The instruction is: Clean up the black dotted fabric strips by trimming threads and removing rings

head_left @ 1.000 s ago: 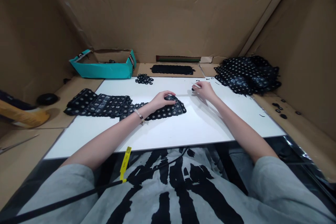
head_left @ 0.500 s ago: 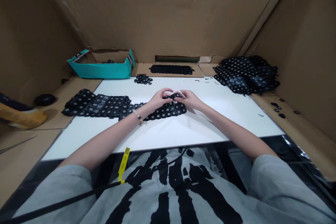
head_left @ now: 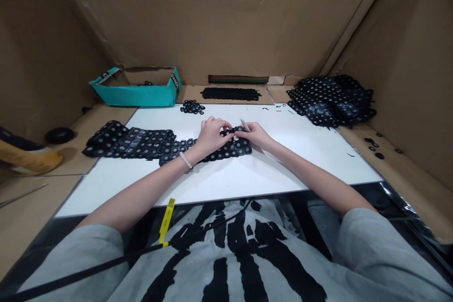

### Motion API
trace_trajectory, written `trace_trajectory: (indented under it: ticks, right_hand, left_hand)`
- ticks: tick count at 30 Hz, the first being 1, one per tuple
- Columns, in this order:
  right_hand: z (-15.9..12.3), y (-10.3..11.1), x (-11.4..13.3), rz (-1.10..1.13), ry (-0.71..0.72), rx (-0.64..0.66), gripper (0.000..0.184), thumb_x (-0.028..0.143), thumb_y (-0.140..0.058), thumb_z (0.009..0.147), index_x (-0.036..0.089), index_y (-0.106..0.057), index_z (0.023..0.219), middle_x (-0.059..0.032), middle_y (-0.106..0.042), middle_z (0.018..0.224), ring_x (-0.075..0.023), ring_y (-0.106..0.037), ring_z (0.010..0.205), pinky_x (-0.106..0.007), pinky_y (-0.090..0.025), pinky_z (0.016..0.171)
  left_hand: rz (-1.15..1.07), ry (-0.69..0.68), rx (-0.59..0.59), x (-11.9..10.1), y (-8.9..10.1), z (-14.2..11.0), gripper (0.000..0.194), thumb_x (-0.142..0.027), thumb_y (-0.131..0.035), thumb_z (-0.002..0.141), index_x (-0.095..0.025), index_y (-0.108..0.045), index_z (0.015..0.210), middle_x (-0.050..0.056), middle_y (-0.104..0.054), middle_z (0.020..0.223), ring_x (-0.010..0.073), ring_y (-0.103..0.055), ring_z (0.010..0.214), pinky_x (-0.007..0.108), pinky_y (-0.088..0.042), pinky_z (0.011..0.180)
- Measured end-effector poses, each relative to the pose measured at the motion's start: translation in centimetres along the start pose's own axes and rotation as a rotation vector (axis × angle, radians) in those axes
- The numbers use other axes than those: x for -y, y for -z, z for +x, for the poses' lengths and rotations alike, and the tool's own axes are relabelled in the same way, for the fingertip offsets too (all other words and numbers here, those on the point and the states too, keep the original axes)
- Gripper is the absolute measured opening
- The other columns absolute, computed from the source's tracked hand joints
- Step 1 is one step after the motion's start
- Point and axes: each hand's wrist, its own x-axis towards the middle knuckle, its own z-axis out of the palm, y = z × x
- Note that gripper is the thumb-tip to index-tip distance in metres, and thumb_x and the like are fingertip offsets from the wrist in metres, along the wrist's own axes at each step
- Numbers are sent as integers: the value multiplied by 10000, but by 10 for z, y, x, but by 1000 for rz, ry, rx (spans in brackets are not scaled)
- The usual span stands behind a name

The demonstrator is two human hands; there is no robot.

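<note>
The dotted black strip lay beneath both hands, its long axis running nine to three o'clock. Nearer its three-o'clock end, the right hand pinched a white tool; the left hand's fingers curled at the twelve-o'clock edge, whether gripping I couldn't tell.

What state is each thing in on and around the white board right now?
Left hand: fingers curled, over the dotted strip
Right hand: gripping the white stick
White stick: tilted, lower end hidden by fingers
Dotted strip: laid out, partly covered by left hand
Teal box: open-topped, small black pieces inside
Black rings: loose, heaped
Dotted sheets at right: piled, rumpled
White board: flat
</note>
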Motion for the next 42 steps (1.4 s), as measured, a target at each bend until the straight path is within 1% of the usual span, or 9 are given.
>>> trace_trajectory:
  ticks: [6, 12, 19, 25, 28, 31, 33, 38, 42]
  right_hand:
    - [-3, -1, 3, 23, 11, 14, 322, 471, -692, 715, 154, -687, 770, 4, -626, 698, -149, -525, 707, -274, -377, 692]
    - [-1, 0, 2, -114, 37, 3, 329, 476, -642, 755, 148, -677, 752, 11, -584, 665, -142, -481, 679, -262, -339, 655]
    - [3, -2, -1, -339, 34, -10, 282, 430, -608, 778, 161, -660, 714, 19, -569, 621, -139, -481, 657, -253, -327, 640]
    - [5, 12, -4, -531, 8, -5, 216, 327, -600, 808, 151, -673, 706, -15, -641, 673, -148, -522, 675, -262, -345, 650]
    - [4, 20, -7, -573, 11, -17, 172, 291, -616, 816, 155, -721, 830, -54, -708, 810, -178, -589, 766, -283, -400, 724]
    - [3, 19, -4, -544, 166, -92, 330, 273, -691, 773, 190, -703, 1092, -86, -714, 1079, -219, -618, 973, -327, -430, 862]
    - [-1, 13, 1, -498, 279, -110, 378, 267, -705, 765, 206, -688, 1138, -81, -710, 1102, -218, -620, 984, -333, -441, 862]
    - [-11, -2, 17, -340, 365, -134, 216, 377, -699, 790, 190, -723, 894, -51, -723, 873, -165, -592, 741, -294, -434, 696]
    - [-13, -3, 20, -183, 281, -162, 234, 402, -734, 739, 181, -708, 810, -30, -698, 790, -152, -563, 703, -292, -424, 688]
  left_hand:
    - [-47, 35, 0, -1, 4, 3, 180, -375, -757, 743, -214, -715, 813, 48, -720, 849, 270, -529, 936, 408, -332, 929]
    - [-134, 55, 28, 5, 0, 6, 160, -343, -705, 775, -217, -760, 856, 35, -757, 889, 240, -601, 903, 363, -423, 877]
    - [-452, 290, 73, 23, -13, 13, 187, -272, -724, 682, -171, -770, 832, 50, -764, 859, 225, -669, 839, 331, -492, 822]
    - [-466, 400, 66, 48, 18, 27, 201, -280, -767, 614, -157, -769, 774, 70, -751, 826, 234, -658, 829, 338, -491, 804]
    - [-514, 455, 88, 56, 34, 32, 317, -329, -825, 561, -158, -771, 822, 82, -748, 840, 238, -657, 831, 334, -496, 761]
    - [-648, 417, 119, 51, 31, 30, 440, -359, -835, 578, -170, -752, 967, 81, -750, 885, 227, -671, 860, 325, -499, 782]
    - [-721, 378, 153, 40, 23, 26, 491, -355, -838, 595, -168, -726, 1035, 81, -752, 877, 223, -683, 859, 333, -498, 815]
    - [-807, 289, 246, 14, 9, 14, 507, -352, -820, 657, -164, -675, 1105, 86, -758, 886, 224, -700, 844, 359, -489, 862]
    - [-761, 220, 226, 9, 6, 12, 404, -408, -790, 687, -152, -702, 988, 81, -751, 888, 219, -682, 860, 342, -483, 845]
